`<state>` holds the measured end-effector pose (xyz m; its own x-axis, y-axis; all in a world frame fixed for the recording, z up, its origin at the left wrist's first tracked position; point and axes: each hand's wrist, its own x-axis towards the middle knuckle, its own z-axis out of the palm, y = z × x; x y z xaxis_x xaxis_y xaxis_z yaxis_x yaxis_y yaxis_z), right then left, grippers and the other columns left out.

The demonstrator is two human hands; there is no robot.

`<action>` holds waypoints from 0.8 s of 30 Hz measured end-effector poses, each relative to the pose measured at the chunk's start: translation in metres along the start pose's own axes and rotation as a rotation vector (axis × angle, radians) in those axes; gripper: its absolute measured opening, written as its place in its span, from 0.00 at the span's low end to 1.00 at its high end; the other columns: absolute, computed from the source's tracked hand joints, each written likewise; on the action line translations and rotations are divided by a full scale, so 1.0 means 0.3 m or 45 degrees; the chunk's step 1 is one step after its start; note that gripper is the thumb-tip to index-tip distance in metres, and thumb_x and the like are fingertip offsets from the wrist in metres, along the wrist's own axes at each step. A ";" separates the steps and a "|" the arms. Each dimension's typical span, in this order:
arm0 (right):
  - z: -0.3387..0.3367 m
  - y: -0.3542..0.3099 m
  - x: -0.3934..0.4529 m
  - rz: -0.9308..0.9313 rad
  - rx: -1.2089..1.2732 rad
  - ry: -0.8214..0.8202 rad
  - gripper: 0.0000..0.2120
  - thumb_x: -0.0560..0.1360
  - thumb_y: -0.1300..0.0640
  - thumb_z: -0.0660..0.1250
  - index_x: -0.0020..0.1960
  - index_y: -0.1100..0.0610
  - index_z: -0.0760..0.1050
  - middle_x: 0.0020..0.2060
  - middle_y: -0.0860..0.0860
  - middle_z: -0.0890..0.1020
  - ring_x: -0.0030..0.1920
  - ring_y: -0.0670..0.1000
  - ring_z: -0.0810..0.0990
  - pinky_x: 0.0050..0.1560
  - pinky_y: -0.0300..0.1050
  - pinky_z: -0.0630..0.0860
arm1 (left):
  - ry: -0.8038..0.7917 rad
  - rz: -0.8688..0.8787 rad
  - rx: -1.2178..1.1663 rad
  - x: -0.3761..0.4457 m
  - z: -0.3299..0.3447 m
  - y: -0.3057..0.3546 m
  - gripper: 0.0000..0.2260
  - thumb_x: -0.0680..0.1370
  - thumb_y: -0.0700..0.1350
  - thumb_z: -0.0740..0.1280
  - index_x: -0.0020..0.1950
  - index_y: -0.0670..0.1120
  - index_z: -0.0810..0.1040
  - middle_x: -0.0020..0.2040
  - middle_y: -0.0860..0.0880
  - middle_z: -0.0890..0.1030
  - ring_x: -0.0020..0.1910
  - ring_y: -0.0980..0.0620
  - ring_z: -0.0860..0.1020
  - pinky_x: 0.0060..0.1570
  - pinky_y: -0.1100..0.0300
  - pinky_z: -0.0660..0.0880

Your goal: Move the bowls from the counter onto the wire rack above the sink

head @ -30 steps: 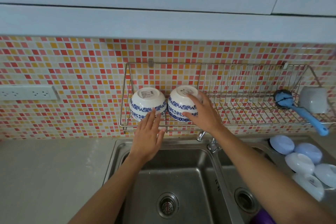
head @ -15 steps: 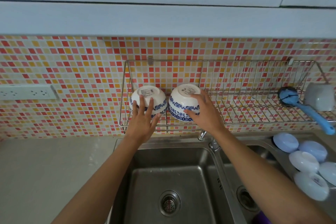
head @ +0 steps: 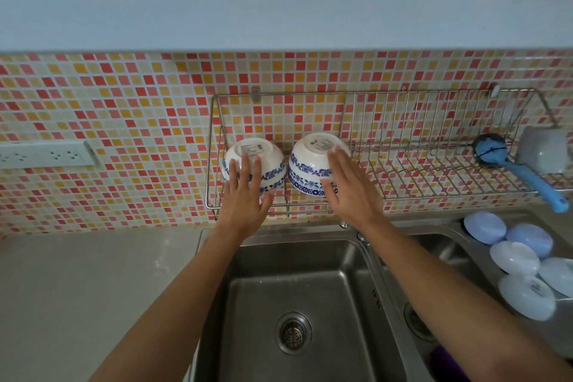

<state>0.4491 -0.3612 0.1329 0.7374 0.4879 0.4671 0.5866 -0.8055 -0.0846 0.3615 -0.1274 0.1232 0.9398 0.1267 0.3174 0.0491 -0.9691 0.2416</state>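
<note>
Both flat hands now press glossy round bowls (head: 266, 161) on wire rack (head: 434, 183).

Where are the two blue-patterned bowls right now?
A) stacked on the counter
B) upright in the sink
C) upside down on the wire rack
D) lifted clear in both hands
C: both blue-patterned bowls sit base-up, side by side, at the left end of the wire rack, a hand on each.
</note>
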 end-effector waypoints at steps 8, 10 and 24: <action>-0.001 -0.011 -0.010 0.018 -0.146 -0.193 0.34 0.80 0.39 0.38 0.78 0.59 0.39 0.78 0.55 0.44 0.78 0.51 0.43 0.74 0.52 0.34 | -0.080 0.047 -0.034 0.010 -0.003 -0.016 0.34 0.76 0.65 0.39 0.75 0.48 0.32 0.75 0.47 0.30 0.74 0.41 0.33 0.73 0.38 0.50; -0.008 -0.017 -0.007 0.062 -0.121 -0.245 0.34 0.80 0.38 0.37 0.78 0.58 0.35 0.78 0.54 0.39 0.77 0.50 0.39 0.74 0.53 0.33 | -0.090 0.037 -0.031 0.010 -0.006 -0.015 0.33 0.78 0.63 0.43 0.75 0.49 0.32 0.75 0.48 0.30 0.74 0.42 0.33 0.73 0.38 0.51; -0.023 -0.149 -0.214 0.216 -0.006 -0.154 0.34 0.79 0.35 0.41 0.79 0.53 0.45 0.78 0.53 0.47 0.78 0.55 0.45 0.76 0.62 0.43 | 0.037 0.117 0.031 -0.142 -0.015 -0.007 0.31 0.80 0.60 0.46 0.76 0.49 0.37 0.76 0.47 0.35 0.74 0.45 0.34 0.74 0.45 0.41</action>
